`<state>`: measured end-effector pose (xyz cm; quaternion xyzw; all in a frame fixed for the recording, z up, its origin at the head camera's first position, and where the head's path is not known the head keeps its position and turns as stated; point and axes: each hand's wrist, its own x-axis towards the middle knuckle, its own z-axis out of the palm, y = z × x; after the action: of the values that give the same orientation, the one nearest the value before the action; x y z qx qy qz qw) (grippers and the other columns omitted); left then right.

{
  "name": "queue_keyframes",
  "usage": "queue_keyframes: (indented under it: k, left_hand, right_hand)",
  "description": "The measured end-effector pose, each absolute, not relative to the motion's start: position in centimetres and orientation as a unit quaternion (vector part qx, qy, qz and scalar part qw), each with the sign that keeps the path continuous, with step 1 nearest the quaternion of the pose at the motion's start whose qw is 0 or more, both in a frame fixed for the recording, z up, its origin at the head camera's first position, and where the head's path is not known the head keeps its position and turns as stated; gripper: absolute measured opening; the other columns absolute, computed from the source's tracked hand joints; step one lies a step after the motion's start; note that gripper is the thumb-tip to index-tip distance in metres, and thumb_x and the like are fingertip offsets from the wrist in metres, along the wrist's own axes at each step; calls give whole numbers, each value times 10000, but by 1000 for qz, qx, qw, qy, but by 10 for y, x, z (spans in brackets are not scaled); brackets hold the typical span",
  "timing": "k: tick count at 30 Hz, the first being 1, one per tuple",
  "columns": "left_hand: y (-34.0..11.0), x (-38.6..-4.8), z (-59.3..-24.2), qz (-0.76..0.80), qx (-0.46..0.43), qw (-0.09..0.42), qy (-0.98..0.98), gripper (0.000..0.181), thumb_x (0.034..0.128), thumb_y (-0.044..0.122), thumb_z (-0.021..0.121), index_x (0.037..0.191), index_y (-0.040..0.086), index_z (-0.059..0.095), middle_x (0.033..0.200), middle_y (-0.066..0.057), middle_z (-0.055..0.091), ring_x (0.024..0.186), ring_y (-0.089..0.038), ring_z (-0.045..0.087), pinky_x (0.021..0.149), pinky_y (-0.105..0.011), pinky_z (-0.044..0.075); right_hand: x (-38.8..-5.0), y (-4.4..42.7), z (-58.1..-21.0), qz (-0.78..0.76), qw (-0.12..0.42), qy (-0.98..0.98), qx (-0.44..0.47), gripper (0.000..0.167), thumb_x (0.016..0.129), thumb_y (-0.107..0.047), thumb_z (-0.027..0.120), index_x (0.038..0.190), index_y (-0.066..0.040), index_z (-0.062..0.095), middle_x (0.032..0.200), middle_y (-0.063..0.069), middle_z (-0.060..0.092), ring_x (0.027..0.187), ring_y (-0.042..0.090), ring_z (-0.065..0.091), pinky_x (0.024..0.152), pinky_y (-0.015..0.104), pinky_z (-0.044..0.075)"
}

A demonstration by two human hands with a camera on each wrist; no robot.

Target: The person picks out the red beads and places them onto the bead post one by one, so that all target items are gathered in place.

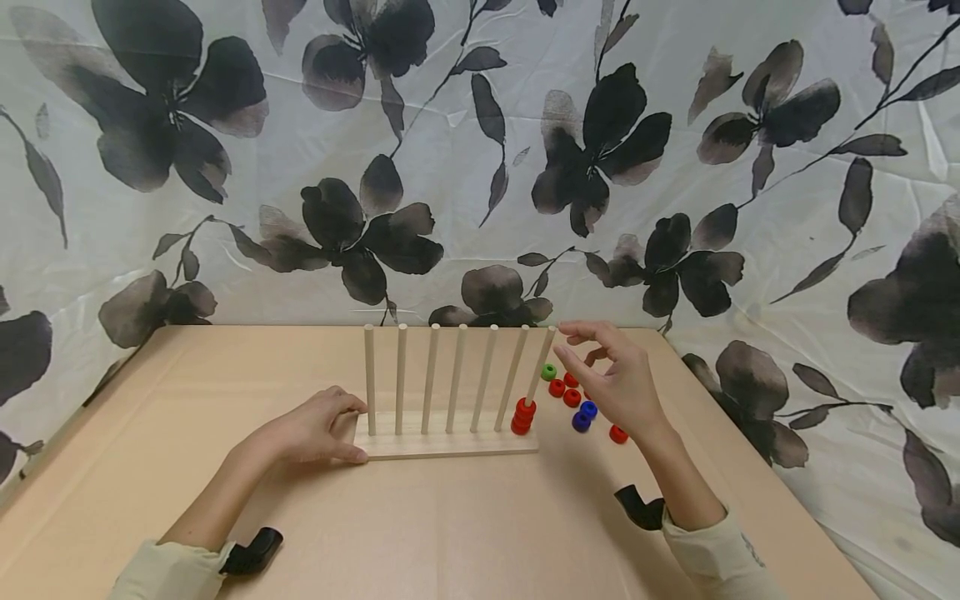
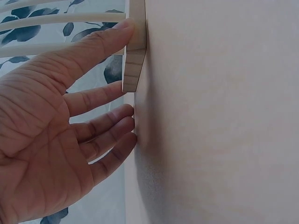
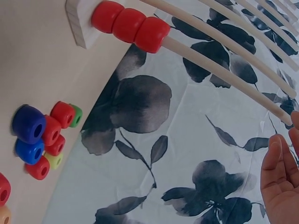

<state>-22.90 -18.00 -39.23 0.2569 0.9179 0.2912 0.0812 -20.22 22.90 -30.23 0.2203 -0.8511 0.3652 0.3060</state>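
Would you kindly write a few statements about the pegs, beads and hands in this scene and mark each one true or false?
1. Three red beads sit on the peg at the right end of the wooden base. True.
2. The right hand rests flat on the table. False: it is raised, its fingertips beside the top of that peg.
3. The left hand pinches the left end of the wooden base. True.
4. A green bead sits on the leftmost peg. False: that peg is bare, and the green bead lies on the table.
5. Two blue beads lie on the table. True.
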Motion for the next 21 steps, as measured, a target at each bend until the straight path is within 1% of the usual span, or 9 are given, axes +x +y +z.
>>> queue_keyframes:
  k: [2,5,8,11,18,21]
  left_hand:
    - [-180,-229,-392,291,257,81,918,691,754,360,915,1263,-7,627,1217,-131,576,1200,-365,526,1033,-572,440]
    - [-180,-228,-392,292,257,81,918,694,752,363,917,1262,-7,628,1215,-131,577,1200,-366,528,1034,-572,440]
    - [-180,-228,-393,292,256,80,918,692,749,359,918,1258,-10,628,1210,-132,578,1199,-369,529,1036,-575,438]
    - [-180,-229,-393,289,258,79,918,689,752,356,917,1258,-12,629,1207,-129,579,1196,-369,530,1035,-576,438]
    - [-180,-228,-393,287,262,78,918,691,750,355,917,1260,-10,627,1204,-122,580,1199,-371,530,1033,-574,439]
    - [-181,-228,-392,286,264,77,918,691,753,356,915,1263,-10,624,1204,-123,579,1193,-371,530,1027,-576,442]
  right_hand:
    - [-202,230,-304,367,304,-852,218,328,901,-76,786,1222,-68,717,1150,71,712,1000,199,656,748,204,538]
    - [-202,233,-306,370,299,-853,214,328,902,-82,786,1222,-74,717,1161,68,711,1003,205,657,746,224,546]
    - [-202,236,-308,371,292,-856,212,332,901,-68,785,1225,-68,713,1161,81,711,1014,230,659,745,245,549]
    - [-202,238,-310,369,287,-860,206,335,895,-62,790,1220,-58,712,1159,86,716,1021,236,666,748,239,549]
    - [-201,244,-316,375,277,-863,195,314,915,-64,769,1222,-51,707,1163,100,709,1016,249,665,747,152,512]
    - [-201,247,-319,371,275,-867,189,312,916,-71,769,1220,-50,705,1162,105,707,1015,253,663,751,144,507]
